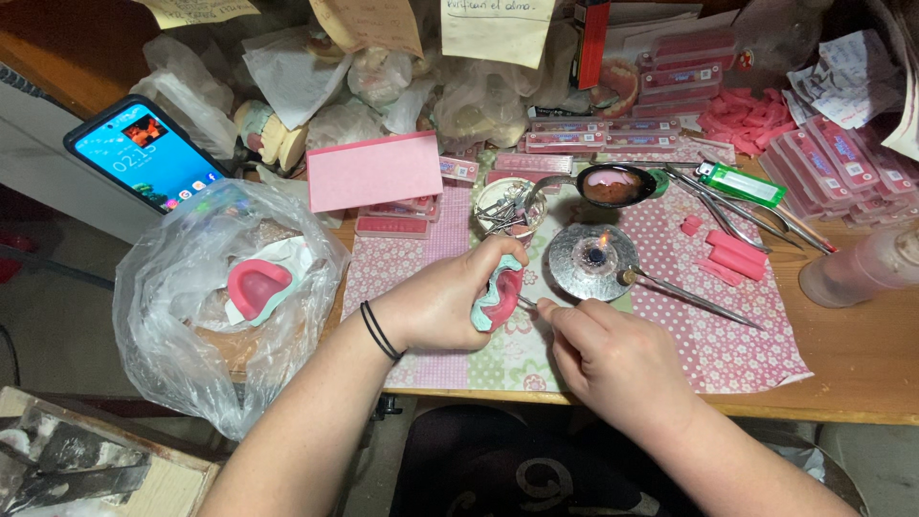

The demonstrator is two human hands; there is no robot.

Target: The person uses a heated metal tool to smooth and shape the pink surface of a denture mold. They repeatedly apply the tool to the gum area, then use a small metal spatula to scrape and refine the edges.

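The left hand has its grip clamped on a pink-and-green dental model, held over the desk near its front edge. The right hand pinches a thin metal tool against the model, just beside the small lit burner; clutter crowds behind.

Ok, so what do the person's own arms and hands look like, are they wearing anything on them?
Both forearms are bare, with no sleeves in view and no gloves. The left hand has thin black bands, like hair ties, around its wrist. The right hand shows no bands, watch or rings that can be made out. The fingers are bare, with short nails.
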